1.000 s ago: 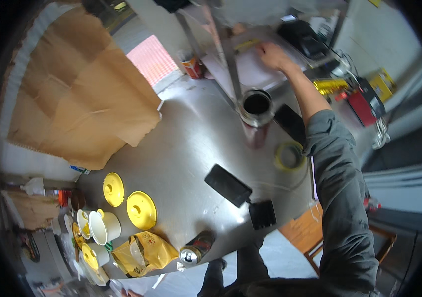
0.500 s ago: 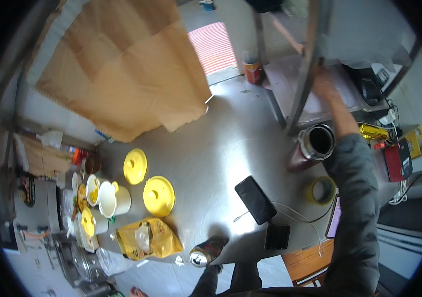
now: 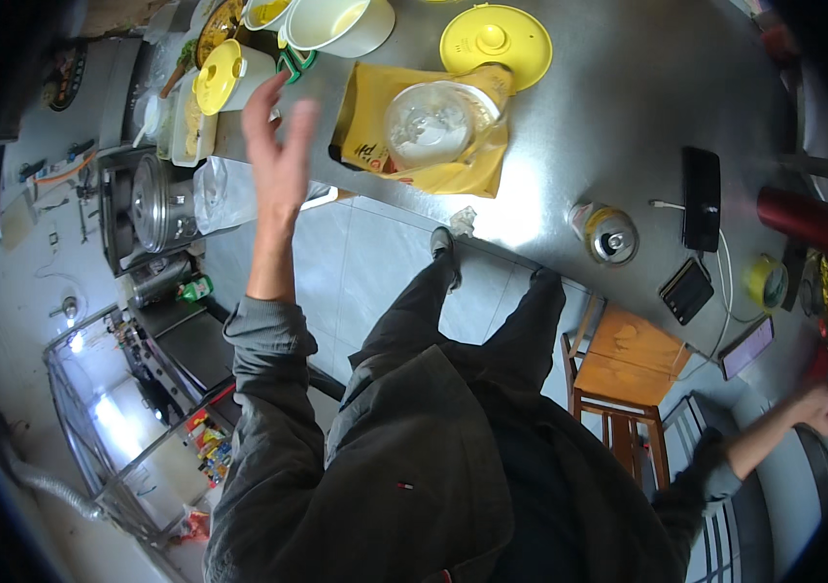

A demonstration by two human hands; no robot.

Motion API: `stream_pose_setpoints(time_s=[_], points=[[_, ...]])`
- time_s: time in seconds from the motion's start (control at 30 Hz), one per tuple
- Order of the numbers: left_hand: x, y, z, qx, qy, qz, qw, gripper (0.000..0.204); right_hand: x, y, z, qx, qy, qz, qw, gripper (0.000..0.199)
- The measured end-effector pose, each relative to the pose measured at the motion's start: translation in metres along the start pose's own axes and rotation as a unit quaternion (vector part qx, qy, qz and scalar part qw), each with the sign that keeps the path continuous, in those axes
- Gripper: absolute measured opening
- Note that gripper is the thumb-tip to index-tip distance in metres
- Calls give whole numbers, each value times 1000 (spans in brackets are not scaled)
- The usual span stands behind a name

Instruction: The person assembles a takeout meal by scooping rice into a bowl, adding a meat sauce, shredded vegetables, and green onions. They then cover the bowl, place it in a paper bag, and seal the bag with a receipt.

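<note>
My left hand (image 3: 280, 151) is raised at the table's near left edge, fingers apart and nothing in it. Just beyond its fingertips are green scissors handles (image 3: 297, 64), beside a white canister with a yellow lid (image 3: 224, 80). To its right lies a yellow plastic bag (image 3: 363, 112) with clear plastic bowls (image 3: 431, 124) on it. A loose round yellow lid (image 3: 516, 58) lies behind the bag. Far to the right, my right hand (image 3: 825, 408) reaches toward the picture's rim, near a blurred red object (image 3: 819, 364). Its fingers are smeared and partly cut off.
An open drink can (image 3: 610, 238) stands near the front edge. Right of it are a phone (image 3: 701, 199) with a white cable, a black flat case (image 3: 688, 291), a tape roll (image 3: 767, 282), a lit phone (image 3: 747, 348) and a red flask (image 3: 803, 219). A wooden chair (image 3: 633, 355) stands below.
The view has swung down and to the left. My left hand has come into view by the bag. My right arm has drawn back from the rack and now reaches out to the right.
</note>
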State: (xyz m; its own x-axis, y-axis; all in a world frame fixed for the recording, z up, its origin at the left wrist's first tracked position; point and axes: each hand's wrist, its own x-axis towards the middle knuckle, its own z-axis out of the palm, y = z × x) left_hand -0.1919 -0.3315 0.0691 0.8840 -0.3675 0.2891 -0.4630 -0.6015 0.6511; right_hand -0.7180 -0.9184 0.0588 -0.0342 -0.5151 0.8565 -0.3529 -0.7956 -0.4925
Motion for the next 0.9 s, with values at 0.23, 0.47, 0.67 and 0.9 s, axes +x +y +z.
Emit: stream_pose_setpoints(time_s=[0.23,0.47,0.67,0.9], points=[[50,-2,40,228,-143,116,956,39,-145,-431,186,296,-172,118,932,17],[95,-34,35,55,-194,86,976,20,-247,-499,283,118,-544,-51,829,20],[93,-62,34,-98,-163,140,972,17,-275,-490,282,-49,-627,-57,776,31],[84,-69,73,-27,-143,221,964,22,-292,-497,320,-86,-685,-61,721,18]])
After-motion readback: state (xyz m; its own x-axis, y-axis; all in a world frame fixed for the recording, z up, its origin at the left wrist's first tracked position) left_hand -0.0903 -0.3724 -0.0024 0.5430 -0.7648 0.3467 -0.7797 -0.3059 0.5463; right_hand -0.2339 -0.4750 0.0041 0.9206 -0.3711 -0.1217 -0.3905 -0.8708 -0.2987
